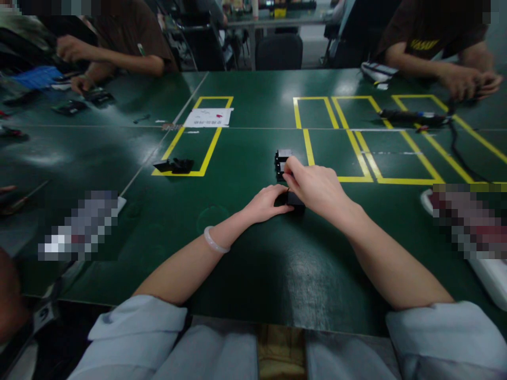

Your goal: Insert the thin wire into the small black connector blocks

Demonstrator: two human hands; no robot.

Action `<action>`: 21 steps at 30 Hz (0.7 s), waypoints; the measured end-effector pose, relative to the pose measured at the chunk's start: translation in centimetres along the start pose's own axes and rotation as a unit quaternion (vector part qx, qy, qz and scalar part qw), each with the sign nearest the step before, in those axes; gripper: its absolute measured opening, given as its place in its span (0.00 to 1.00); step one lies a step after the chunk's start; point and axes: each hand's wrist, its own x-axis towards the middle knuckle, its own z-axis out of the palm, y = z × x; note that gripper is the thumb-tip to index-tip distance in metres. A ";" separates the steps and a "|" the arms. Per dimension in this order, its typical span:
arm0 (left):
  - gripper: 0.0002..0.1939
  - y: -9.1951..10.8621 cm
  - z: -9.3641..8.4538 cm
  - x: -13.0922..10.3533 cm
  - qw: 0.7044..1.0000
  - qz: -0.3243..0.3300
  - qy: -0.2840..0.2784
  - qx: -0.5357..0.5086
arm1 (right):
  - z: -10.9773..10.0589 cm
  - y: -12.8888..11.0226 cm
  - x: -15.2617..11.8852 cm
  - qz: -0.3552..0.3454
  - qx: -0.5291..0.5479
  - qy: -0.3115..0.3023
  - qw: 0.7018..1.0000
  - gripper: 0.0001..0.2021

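My left hand (265, 203) rests on the green table (253, 264) with its thumb and fingers closed about a small black block-shaped part (295, 199). Just above that part, my right hand (312, 179) is bent over with its fingertips pinched together; whatever lies between them is hidden. Right behind the pinched fingers stands a black part with silvery-white faces (282, 158), partly covered by my right hand. I cannot tell whether the two parts touch.
Yellow tape outlines (331, 180) mark the tabletop. Black pieces (174, 165) and a paper sheet (209, 117) lie to the left. A black cylindrical tool (414, 116) with a cable lies right. Blurred-out devices flank my arms. Two people work across the table.
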 end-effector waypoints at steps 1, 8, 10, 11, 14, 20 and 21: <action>0.24 -0.1 0.0 0.0 1.000 0.000 0.000 0.002 | 0.0 0.0 0.0 -0.001 0.003 0.000 1.000 0.16; 0.25 -0.1 0.1 0.0 1.000 0.002 0.000 -0.007 | -0.2 0.1 -0.2 -0.006 0.011 0.014 1.000 0.14; 0.24 0.1 0.0 0.0 1.000 0.000 0.001 -0.011 | -0.2 0.0 -0.1 -0.004 0.002 0.011 1.000 0.16; 0.24 0.1 -0.1 0.0 1.000 0.001 0.001 -0.013 | -0.2 0.0 -0.1 -0.002 -0.003 0.008 1.000 0.17; 0.24 0.2 -0.1 0.0 1.000 0.005 -0.001 -0.013 | -0.1 0.1 0.0 0.004 -0.015 0.001 1.000 0.17; 0.24 -0.2 0.0 0.1 1.000 0.007 -0.001 0.000 | -0.1 0.2 0.0 0.001 0.004 0.011 1.000 0.15; 0.24 -0.2 0.1 0.1 1.000 0.006 0.000 0.001 | -0.1 0.2 -0.1 0.001 0.004 0.014 1.000 0.15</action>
